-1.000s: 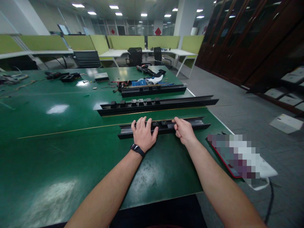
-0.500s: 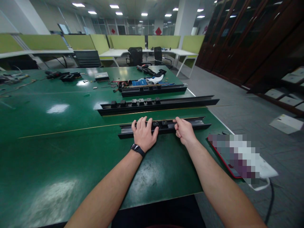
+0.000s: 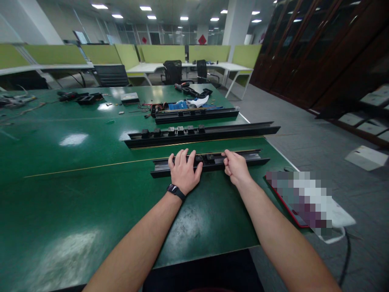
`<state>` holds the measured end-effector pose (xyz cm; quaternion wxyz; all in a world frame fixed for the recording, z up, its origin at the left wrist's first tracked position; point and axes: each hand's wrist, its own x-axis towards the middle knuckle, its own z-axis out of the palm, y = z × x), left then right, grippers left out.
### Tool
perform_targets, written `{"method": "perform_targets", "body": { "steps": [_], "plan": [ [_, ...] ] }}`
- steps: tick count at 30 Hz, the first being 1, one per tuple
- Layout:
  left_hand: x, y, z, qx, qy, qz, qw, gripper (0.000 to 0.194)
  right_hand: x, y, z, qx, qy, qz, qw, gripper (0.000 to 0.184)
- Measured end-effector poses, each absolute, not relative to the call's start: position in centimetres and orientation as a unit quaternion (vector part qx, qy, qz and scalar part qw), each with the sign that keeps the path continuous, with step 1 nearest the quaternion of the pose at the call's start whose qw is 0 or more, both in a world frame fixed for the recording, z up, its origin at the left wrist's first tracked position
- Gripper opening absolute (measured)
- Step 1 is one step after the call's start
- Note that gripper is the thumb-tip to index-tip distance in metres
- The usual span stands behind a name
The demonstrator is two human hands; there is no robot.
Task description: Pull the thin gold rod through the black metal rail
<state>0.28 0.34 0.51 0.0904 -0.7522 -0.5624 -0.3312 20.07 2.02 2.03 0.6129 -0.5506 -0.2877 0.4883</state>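
Observation:
A short black channel rail [image 3: 255,163] lies crosswise on the green table, with small black blocks [image 3: 210,158] set in its groove. My left hand [image 3: 184,172] rests over the rail's left part, fingers spread across it and thumb beside a block. It covers part of the groove. Right of the blocks, my right hand [image 3: 237,166] is closed at the rail's far edge, thumb and forefinger pinched on a thin golden strip [image 3: 100,166]. That strip runs along the rail's far edge and out to the left over the table.
Behind lies a longer black rail [image 3: 240,130] with several blocks, then another rail [image 3: 212,115] near blue packaging [image 3: 178,105]. Tools [image 3: 80,97] and a pale box [image 3: 129,98] sit further back. A red-edged, blurred-out object [image 3: 291,198] lies at the table's right edge.

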Motion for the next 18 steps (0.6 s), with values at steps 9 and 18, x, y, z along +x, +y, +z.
{"method": "perform_targets", "body": {
  "steps": [9,18],
  "plan": [
    [0.28,0.40,0.39,-0.752,-0.562,-0.331,0.096,0.049,20.11,2.14,1.90,-0.565,-0.272,0.475,0.618,0.022],
    [0.27,0.35,0.51,-0.753,-0.561,-0.331,0.094,0.048,20.14,2.08,1.90,-0.559,-0.290,0.481,0.610,0.023]
  ]
}}
